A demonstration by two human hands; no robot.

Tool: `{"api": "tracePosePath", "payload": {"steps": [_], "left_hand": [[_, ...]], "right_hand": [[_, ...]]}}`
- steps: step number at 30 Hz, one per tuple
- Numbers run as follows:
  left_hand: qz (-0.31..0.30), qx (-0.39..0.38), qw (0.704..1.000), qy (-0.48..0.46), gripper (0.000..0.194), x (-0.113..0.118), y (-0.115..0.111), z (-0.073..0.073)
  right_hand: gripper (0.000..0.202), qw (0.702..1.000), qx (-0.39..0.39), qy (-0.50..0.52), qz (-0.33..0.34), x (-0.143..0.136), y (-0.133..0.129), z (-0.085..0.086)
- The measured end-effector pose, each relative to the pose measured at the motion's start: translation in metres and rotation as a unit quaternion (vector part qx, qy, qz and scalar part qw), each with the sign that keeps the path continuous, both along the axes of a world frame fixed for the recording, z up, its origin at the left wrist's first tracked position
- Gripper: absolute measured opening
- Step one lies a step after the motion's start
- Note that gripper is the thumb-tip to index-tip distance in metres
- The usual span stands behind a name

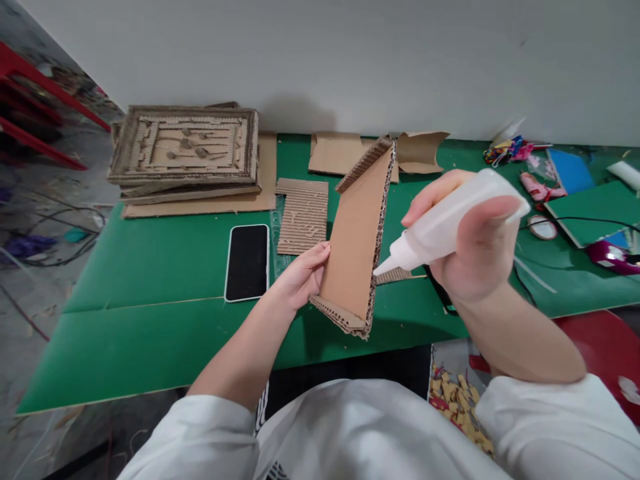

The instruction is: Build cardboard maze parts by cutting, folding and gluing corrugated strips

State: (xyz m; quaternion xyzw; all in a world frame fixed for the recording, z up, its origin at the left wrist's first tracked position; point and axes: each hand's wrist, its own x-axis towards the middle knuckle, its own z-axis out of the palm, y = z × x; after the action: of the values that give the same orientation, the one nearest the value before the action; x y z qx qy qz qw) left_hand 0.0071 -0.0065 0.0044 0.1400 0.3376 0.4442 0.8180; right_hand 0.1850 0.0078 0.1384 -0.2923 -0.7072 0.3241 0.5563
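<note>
My left hand [305,277] is closed on the left side of a shallow cardboard tray [355,230], holding it tilted above the table. Raised corrugated strips run along the tray's far, right and near edges. In my right hand [475,247] is a white squeeze bottle [440,220] with a pointed nozzle, fingers and thumb wrapped around it. The nozzle tip is at the tray's right edge, touching or very close; I cannot tell which. Behind my left hand lies a piece of corrugated cardboard [303,217] with bare ridges, partly over a clear ruler.
A phone [247,263] lies on the green table [150,267], left of my left hand. Stacked cardboard panels [185,147] stand at the back left. Folded cardboard [335,152] lies along the wall. Tape [543,227], coloured threads [507,150] and a purple device [613,257] are at right.
</note>
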Motion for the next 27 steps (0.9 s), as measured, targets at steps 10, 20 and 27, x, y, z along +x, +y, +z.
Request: {"api": "tracePosePath", "payload": {"steps": [10,20,27], "left_hand": [[0.006,-0.002,1.000,-0.001,0.014,0.001,-0.001,0.000],[0.011,-0.021,1.000,0.009,0.021,0.005,0.000,0.010],[0.008,-0.018,1.000,0.007,0.014,0.004,-0.001,0.010]], "right_hand": [[0.043,0.999,0.049,-0.014,-0.019,-0.001,0.006,0.008],[0.045,0.998,0.022,-0.013,-0.053,-0.001,0.010,0.005],[0.044,0.995,0.075,-0.007,-0.065,-0.001,0.019,0.003]]}}
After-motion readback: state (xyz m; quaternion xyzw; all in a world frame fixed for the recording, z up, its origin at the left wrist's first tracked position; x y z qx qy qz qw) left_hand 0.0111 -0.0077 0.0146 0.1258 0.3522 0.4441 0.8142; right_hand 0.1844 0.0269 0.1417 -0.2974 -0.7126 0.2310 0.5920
